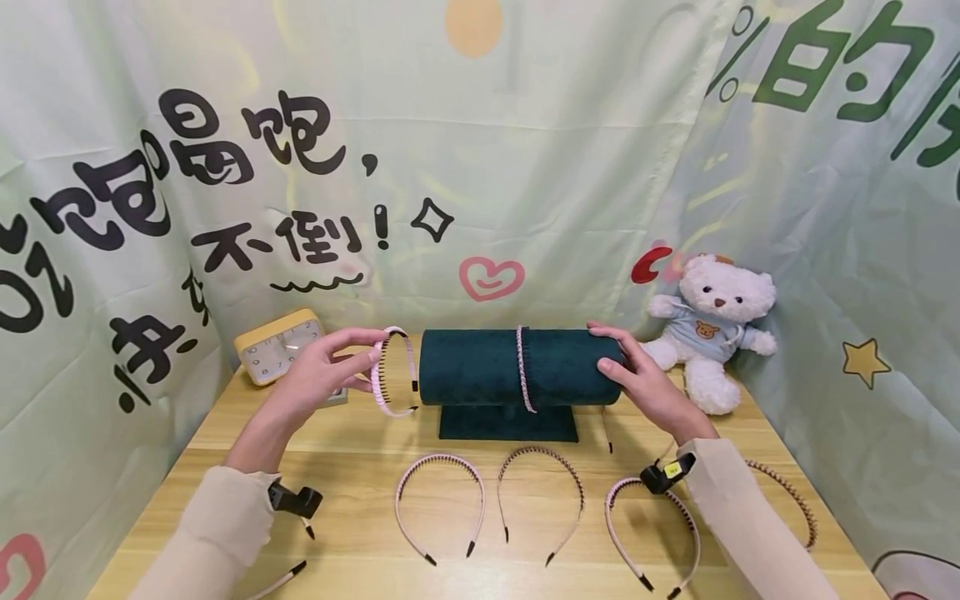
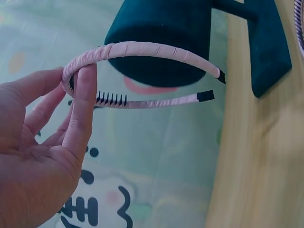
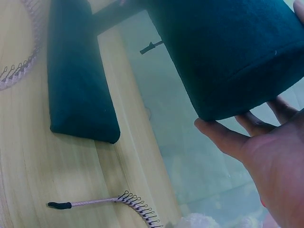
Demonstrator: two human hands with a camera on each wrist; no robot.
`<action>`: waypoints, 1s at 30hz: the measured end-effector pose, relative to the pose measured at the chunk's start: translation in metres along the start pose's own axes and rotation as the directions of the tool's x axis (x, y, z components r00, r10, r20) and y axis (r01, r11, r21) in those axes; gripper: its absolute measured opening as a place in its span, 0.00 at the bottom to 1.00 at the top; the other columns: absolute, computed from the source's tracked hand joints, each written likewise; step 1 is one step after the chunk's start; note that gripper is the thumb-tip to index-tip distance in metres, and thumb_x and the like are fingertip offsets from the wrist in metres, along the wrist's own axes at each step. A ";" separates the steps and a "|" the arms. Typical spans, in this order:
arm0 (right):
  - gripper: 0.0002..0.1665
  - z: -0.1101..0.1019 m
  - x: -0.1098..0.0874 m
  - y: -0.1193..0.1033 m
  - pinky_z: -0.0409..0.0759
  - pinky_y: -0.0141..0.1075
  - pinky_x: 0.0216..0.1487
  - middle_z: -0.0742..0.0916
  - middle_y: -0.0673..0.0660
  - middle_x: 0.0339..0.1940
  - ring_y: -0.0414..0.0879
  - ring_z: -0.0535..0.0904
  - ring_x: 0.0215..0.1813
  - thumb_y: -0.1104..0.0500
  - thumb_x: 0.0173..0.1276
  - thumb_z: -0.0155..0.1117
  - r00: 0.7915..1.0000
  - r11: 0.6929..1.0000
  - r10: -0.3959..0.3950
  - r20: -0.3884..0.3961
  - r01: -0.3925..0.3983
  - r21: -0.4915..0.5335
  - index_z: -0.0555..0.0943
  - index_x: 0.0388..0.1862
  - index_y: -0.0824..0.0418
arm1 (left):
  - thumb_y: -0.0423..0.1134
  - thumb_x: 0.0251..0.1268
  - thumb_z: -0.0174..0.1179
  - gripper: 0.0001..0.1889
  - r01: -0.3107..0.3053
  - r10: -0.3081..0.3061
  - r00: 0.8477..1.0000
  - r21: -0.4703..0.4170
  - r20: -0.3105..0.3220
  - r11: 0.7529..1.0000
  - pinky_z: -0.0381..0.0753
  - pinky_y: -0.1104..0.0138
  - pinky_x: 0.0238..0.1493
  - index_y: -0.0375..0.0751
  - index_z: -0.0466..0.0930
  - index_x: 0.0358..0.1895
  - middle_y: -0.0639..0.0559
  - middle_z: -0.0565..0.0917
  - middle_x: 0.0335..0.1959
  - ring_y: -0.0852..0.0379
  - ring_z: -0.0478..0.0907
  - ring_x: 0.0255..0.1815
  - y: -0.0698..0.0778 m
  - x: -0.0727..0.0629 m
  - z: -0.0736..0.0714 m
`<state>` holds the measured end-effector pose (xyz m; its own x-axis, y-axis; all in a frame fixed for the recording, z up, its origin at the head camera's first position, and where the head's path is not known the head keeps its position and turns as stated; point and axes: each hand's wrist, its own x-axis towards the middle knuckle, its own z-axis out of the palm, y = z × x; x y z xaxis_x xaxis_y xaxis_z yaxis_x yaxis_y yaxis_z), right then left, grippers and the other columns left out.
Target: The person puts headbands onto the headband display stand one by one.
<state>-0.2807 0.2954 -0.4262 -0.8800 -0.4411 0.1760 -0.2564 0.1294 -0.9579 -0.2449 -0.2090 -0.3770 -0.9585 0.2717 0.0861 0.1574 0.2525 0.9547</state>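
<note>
My left hand [image 1: 318, 375] pinches a pink fabric-wrapped headband [image 2: 142, 49] at its curved top, between thumb and fingers. Its black-tipped ends point toward the left end of a dark teal velvet headband stand [image 1: 468, 367], and small black teeth line its inner side. In the head view the ends are right beside the roll. At the roll's other end, my right hand [image 1: 648, 383] holds the edge, thumb in front and fingers over the top and end face. A braided pinkish headband [image 1: 522, 367] sits around the roll, right of its middle.
In front of the stand lie a pink headband [image 1: 440, 457], a brownish one [image 1: 540, 450] and another pink one [image 1: 613, 525]. A twisted brown headband [image 1: 797, 493] is by the right sleeve. Behind stand a yellow-framed clock [image 1: 277, 346] and a white teddy bear [image 1: 716, 333].
</note>
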 end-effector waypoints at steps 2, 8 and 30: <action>0.28 0.000 0.000 0.000 0.70 0.21 0.69 0.51 0.60 0.93 0.65 0.44 0.90 0.58 0.91 0.50 1.000 1.000 0.000 -0.004 0.000 -0.005 0.61 0.84 0.52 | 0.44 0.81 0.66 0.25 -0.010 0.010 1.000 0.001 0.005 1.000 0.93 0.59 0.49 0.38 0.79 0.73 0.34 0.81 0.64 0.52 0.90 0.44 0.002 0.003 0.004; 0.28 0.000 0.000 -0.001 0.68 0.20 0.69 0.52 0.60 0.93 0.64 0.41 0.91 0.58 0.91 0.51 1.000 1.000 0.006 -0.008 -0.006 -0.017 0.61 0.84 0.53 | 0.43 0.81 0.66 0.25 -0.018 0.019 1.000 -0.019 0.018 1.000 0.93 0.58 0.49 0.37 0.79 0.74 0.34 0.81 0.65 0.51 0.90 0.46 0.005 0.010 0.015; 0.29 0.000 0.000 0.000 0.67 0.19 0.68 0.52 0.58 0.93 0.64 0.40 0.91 0.57 0.91 0.51 1.000 0.999 0.017 -0.011 -0.017 -0.032 0.61 0.85 0.53 | 0.41 0.79 0.68 0.28 0.009 -0.009 1.000 -0.061 -0.001 0.998 0.93 0.58 0.47 0.43 0.76 0.78 0.37 0.78 0.65 0.51 0.90 0.46 0.006 0.031 0.043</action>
<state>-0.2808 0.2950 -0.4258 -0.8885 -0.4291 0.1625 -0.2542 0.1657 -0.9529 -0.2631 -0.1595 -0.3813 -0.9602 0.2685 0.0776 0.1339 0.1981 0.9710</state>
